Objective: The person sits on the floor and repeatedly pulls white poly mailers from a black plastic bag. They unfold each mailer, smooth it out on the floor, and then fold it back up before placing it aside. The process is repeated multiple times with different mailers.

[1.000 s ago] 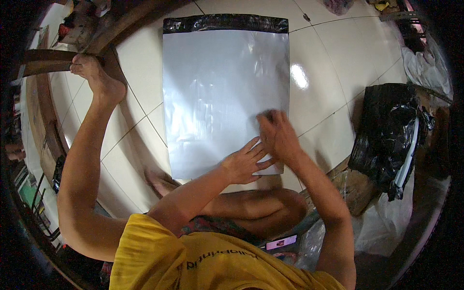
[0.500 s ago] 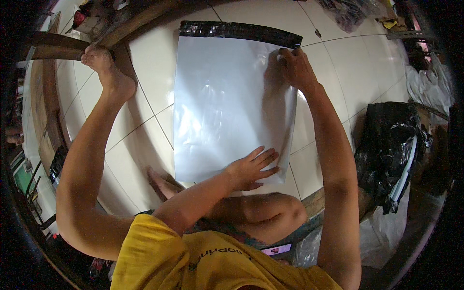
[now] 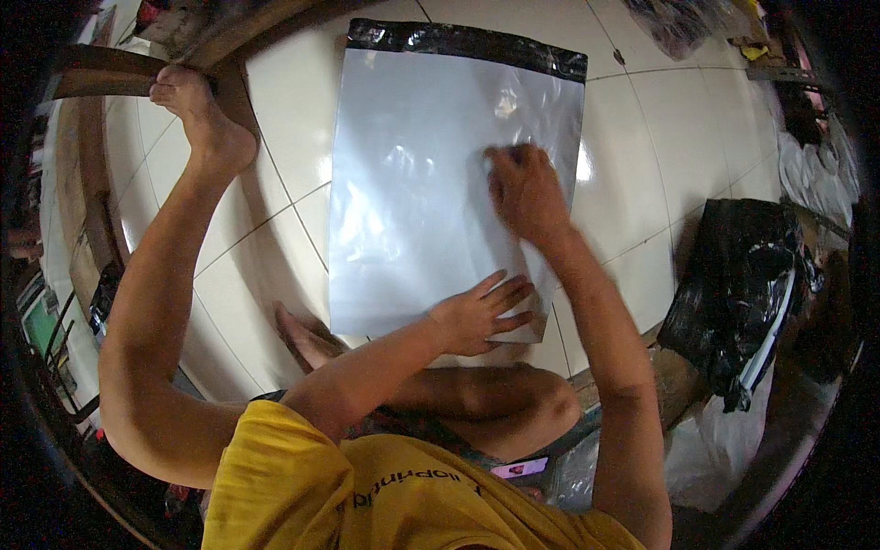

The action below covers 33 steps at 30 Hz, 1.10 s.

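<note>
A large flat plastic mailing bag (image 3: 412, 202), silvery white with a black strip along its far edge, lies on the tiled floor in front of me. My left hand (image 3: 481, 316) rests flat on its near right corner, fingers spread and nothing held. Over the right half of the bag is my right hand (image 3: 527, 192), its fingers curled in and their tips down at the sheet. Whether anything sits inside those curled fingers is hidden.
A crumpled black plastic bag (image 3: 733, 284) lies to the right, with clear plastic sheeting (image 3: 706, 449) nearer me. A phone (image 3: 521, 467) lies by my folded leg. Wooden beams (image 3: 110, 73) stand at the left, where my bare foot (image 3: 192, 110) rests.
My right hand has left the bag's far right corner and come nearer and leftward over the sheet, fingers curled. My left hand keeps its place on the near right corner.
</note>
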Tool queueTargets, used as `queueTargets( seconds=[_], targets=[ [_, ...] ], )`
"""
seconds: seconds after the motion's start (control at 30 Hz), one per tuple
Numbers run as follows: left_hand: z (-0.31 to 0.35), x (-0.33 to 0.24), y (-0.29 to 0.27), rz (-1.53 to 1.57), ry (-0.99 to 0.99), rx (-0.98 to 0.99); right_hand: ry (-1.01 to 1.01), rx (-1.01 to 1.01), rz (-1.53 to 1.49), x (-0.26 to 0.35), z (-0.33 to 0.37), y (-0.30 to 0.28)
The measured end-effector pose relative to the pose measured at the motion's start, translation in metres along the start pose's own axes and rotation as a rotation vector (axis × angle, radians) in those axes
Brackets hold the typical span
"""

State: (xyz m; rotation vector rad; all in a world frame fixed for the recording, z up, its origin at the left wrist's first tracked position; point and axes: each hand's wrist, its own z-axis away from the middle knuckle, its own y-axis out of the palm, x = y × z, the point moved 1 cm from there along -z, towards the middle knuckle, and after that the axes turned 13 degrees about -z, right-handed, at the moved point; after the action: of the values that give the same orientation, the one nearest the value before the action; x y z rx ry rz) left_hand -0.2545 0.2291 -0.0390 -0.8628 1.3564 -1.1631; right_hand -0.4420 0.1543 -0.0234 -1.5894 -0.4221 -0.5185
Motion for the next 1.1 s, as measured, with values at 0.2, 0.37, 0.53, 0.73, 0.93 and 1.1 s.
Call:
queueTargets(
  seconds=[0.2,0.37,0.53,0.73,0.93,1.1],
  targets=[
    [0.000,-0.006,0.011,-0.029,-0.013,-0.050,0.102,-0.056,0.228,-0.055,-0.097,-0.017],
    [0.004,-0.002,0.006,0.047,-0.001,-0.106,0.054,0.008,0.194,-0.074,-0.105,-0.015],
    [0.027,0.004,-0.025,0.198,0.022,-0.154,0.156,0.057,0.302,-0.057,-0.103,-0.019],
    [0.085,0.012,-0.028,0.018,-0.044,-0.053,0.119,0.076,0.284,-0.073,-0.103,-0.017],
    [0.087,0.018,0.001,-0.044,-0.003,-0.079,0.181,0.076,0.266,-0.051,-0.093,-0.023],
    [0.089,0.016,0.008,-0.071,-0.014,-0.096,-0.268,0.107,0.238,0.027,-0.016,0.000]
  ],
)
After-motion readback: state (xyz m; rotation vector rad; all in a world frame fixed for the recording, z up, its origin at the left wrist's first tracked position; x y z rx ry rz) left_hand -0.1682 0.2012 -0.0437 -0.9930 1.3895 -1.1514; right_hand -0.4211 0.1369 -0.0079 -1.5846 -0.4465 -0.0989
